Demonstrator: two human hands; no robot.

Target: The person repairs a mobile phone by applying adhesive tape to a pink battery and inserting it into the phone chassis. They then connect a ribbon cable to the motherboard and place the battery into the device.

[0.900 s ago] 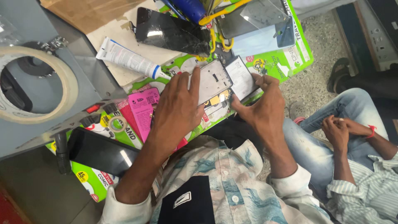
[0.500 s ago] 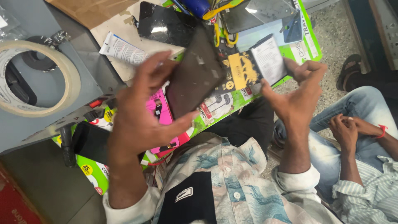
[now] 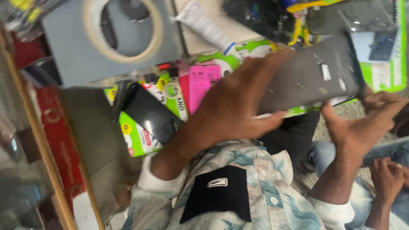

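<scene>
The left hand [image 3: 232,106] grips a dark flat panel [image 3: 311,79], its fingers wrapped over the panel's left end and the thumb pressed along the near edge; the panel is held in the air above the cluttered work surface, tilted, with small scuffs and a pale rectangular mark on its face; the right hand [image 3: 362,117] meets the panel's right near corner, fingers spread wide and only the fingertips touching the edge, so it steadies rather than clasps; below the panel lies a green and white printed sheet [image 3: 379,70]; a pink card [image 3: 203,83] lies just left of the left hand; further left a black phone [image 3: 149,113] rests slanted on green packaging; at the far side a white tube [image 3: 206,27] lies diagonally, and a roll of pale tape [image 3: 123,30] sits on a grey box [image 3: 72,55] at far left; another person's hand [image 3: 385,176] rests at the near right; the view is blurred
</scene>
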